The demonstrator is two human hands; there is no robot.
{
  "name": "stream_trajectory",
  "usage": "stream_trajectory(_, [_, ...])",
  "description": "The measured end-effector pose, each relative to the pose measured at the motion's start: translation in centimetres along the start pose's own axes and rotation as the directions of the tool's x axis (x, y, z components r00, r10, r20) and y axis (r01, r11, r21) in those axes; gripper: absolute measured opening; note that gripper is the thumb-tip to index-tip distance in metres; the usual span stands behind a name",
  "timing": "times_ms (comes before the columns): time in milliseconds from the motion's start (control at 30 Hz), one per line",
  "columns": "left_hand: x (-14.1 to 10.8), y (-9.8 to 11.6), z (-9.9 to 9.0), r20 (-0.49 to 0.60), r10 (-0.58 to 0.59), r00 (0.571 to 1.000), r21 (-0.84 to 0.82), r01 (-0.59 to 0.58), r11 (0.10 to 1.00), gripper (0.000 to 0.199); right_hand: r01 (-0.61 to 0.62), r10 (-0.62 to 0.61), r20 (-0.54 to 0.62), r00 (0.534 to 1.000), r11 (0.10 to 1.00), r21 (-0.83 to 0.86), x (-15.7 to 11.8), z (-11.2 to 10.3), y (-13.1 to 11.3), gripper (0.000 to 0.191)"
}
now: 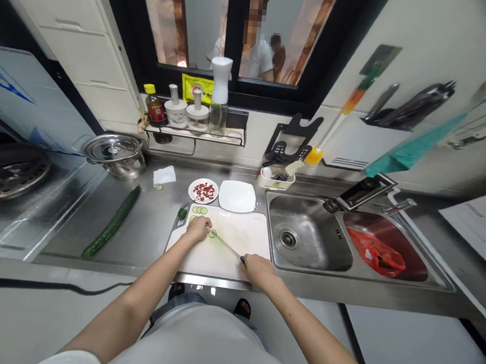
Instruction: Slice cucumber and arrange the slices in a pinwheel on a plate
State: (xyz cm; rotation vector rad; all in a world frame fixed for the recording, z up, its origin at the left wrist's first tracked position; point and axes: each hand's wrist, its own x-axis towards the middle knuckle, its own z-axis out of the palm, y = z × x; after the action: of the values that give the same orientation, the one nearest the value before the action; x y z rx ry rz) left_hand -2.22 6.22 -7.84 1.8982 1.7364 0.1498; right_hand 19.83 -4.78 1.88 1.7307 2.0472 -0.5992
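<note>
My right hand (pixel 258 270) is wrapped round the black handle of a kitchen knife (pixel 228 247), whose blade points up and left over the white cutting board (pixel 223 264). At the blade's tip lies a cucumber slice (pixel 212 234). My left hand (pixel 199 228) is beside that slice with its fingers bent together; whether something is pinched in them I cannot make out. Several pale cucumber slices (pixel 200 210) lie behind my left hand at the board's far left. A dark green cucumber end (pixel 182 214) rests at the board's left corner.
A whole cucumber (pixel 113 222) lies on the steel counter at left. Behind the board stand a plate of chopped red pieces (pixel 203 190) and a white plate (pixel 237 196). A lidded pot (pixel 116 155) stands at back left; a double sink (pixel 312 238) is at right.
</note>
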Motion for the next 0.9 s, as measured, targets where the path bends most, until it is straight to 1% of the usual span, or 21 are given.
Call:
stream_trajectory(100, [-0.7, 0.3, 0.3, -0.044, 0.006, 0.999, 0.026, -0.005, 1.0, 0.016, -0.017, 0.016, 0.025, 1.0, 1.0, 0.016, -0.5, -0.1, 0.2, 0.036])
stream_trajectory(200, [-1.9, 0.6, 0.7, -0.11, 0.057, 0.992, 0.062, -0.051, 0.997, 0.019, -0.032, 0.031, 0.043, 0.999, 0.999, 0.03, -1.2, -0.1, 0.3, 0.035])
stream_trajectory(267, [-2.6, 0.8, 1.0, -0.136, 0.079, 0.988, 0.073, -0.07, 0.995, 0.022, -0.041, 0.038, 0.052, 0.998, 0.998, 0.043, -1.7, -0.1, 0.5, 0.034])
stream_trajectory(400, [-3.8, 1.5, 1.5, -0.169, 0.073, 0.983, 0.091, -0.059, 0.994, 0.023, -0.068, 0.063, 0.075, 0.995, 0.996, 0.061, -2.6, 0.2, 0.9, 0.034])
stream_trajectory(500, [-4.2, 2.1, 1.9, -0.187, 0.043, 0.981, 0.084, -0.028, 0.996, 0.023, -0.088, 0.079, 0.094, 0.992, 0.992, 0.09, -2.8, 0.6, 1.1, 0.035])
stream_trajectory(600, [-4.1, 2.3, 2.3, -0.214, 0.002, 0.977, 0.041, 0.007, 0.999, 0.018, -0.103, 0.088, 0.103, 0.991, 0.984, 0.148, -2.9, 1.1, 1.2, 0.034])
stream_trajectory(733, [-3.8, 2.2, 2.4, -0.23, -0.032, 0.973, -0.034, 0.025, 0.999, 0.012, -0.126, 0.104, 0.109, 0.989, 0.965, 0.23, -3.0, 1.5, 1.3, 0.033])
stream_trajectory(900, [-4.2, 1.6, 2.5, -0.204, -0.097, 0.974, -0.159, 0.065, 0.985, 0.01, -0.103, 0.069, 0.103, 0.992, 0.925, 0.366, -3.3, 1.7, 1.5, 0.034])
